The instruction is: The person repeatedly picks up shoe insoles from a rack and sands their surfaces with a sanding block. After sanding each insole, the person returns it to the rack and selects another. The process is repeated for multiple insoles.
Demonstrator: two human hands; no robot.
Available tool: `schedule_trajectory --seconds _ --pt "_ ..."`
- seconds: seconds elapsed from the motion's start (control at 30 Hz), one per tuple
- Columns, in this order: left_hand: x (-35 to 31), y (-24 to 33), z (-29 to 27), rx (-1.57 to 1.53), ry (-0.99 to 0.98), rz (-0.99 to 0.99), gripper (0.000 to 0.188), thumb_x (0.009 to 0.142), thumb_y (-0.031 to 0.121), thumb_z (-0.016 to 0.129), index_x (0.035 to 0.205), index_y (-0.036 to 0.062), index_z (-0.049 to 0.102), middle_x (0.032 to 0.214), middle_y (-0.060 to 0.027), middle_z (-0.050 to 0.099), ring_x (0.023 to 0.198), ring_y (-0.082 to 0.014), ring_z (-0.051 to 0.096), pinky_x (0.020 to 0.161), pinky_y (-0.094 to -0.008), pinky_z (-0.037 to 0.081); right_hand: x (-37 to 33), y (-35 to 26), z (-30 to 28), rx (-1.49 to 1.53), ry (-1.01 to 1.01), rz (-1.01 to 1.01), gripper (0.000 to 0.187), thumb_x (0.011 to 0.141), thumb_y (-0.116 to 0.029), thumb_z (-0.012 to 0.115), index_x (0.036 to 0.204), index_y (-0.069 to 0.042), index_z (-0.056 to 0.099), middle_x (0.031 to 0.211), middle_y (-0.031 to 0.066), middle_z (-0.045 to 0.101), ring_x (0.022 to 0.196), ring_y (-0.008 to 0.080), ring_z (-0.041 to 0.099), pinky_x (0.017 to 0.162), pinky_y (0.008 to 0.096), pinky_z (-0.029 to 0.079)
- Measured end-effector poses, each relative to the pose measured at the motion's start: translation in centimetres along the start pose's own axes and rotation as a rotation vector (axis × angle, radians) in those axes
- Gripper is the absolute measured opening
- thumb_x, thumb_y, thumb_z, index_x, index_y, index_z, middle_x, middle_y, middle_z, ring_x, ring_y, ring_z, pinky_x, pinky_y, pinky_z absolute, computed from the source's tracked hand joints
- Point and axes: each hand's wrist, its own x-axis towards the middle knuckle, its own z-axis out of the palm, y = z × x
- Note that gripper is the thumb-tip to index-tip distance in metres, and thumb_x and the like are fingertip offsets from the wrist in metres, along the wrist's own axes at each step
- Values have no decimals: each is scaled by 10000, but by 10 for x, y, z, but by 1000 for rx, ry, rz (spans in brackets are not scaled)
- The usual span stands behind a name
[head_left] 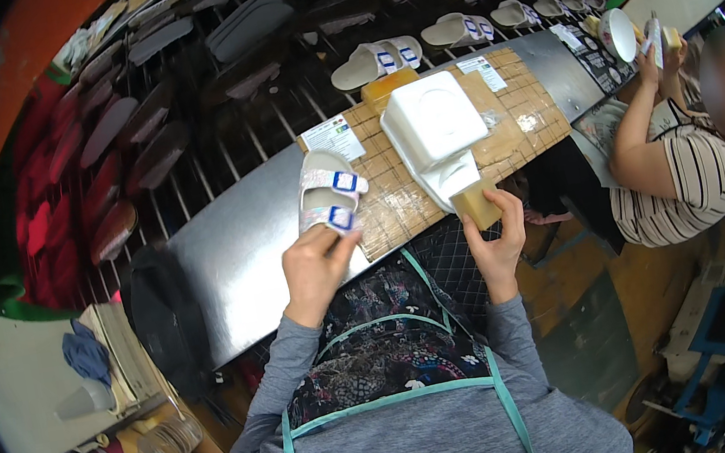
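A pale sandal with two glittery straps and blue-edged buckles lies along the left side of the worn, tape-covered board. My left hand is closed on the sandal's near end, its fingertips at the strap closest to me. Between the thumb and fingers of my right hand is a yellowish sponge block. The sponge is at the near lip of a cut-open white plastic container, whose contents I cannot make out. Another yellow-orange block sits behind the container.
Several similar sandals line the table's far edge. Beyond it, a rack carries dark soles and red pieces. At the right, a co-worker's hands hold a pale item and a yellow block beside a white bowl. A clear bottle lies lower left.
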Motion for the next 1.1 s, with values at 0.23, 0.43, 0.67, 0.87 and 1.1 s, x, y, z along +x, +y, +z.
schedule_trajectory --seconds 0.23,0.43,0.67,0.87,1.1 --pt "14 -13 15 496 -68 163 535 966 328 523 1339 -51 461 1409 -268 412 1317 -406 377 1051 -470 328 -5 -9 -4 709 32 406 454 744 -3 659 1172 -51 518 1101 127 568 1035 258 568 939 360 437" --pt "24 11 -16 -1694 -236 -424 583 1017 461 346 1401 26 397 1324 -150 530 1164 -240 562 981 -351 468 13 -62 10 1222 -170 329 565 702 111 715 1164 -67 443 1250 164 529 1155 227 539 998 361 431" --pt "-15 23 -16 -1755 -169 -399 608 1021 485 282 1417 32 371 1362 -167 494 1224 -264 521 1034 -400 434 33 -113 38 429 -285 -318 583 621 42 734 1173 -95 606 1245 155 593 1075 280 599 920 390 441" --pt "-21 6 -34 -1819 -50 -355 568 1035 448 264 1379 18 405 1292 -156 545 1153 -243 572 991 -374 469 18 -129 42 724 -643 -443 530 575 -50 743 1097 -128 693 1142 107 645 955 266 647 849 373 443" --pt "-19 21 -33 -1739 -146 -282 581 1035 453 250 1393 13 378 1337 -166 502 1207 -252 528 1019 -384 438 46 -126 65 785 -290 -264 528 590 45 715 1099 -68 630 1183 159 624 1148 344 576 982 437 449"
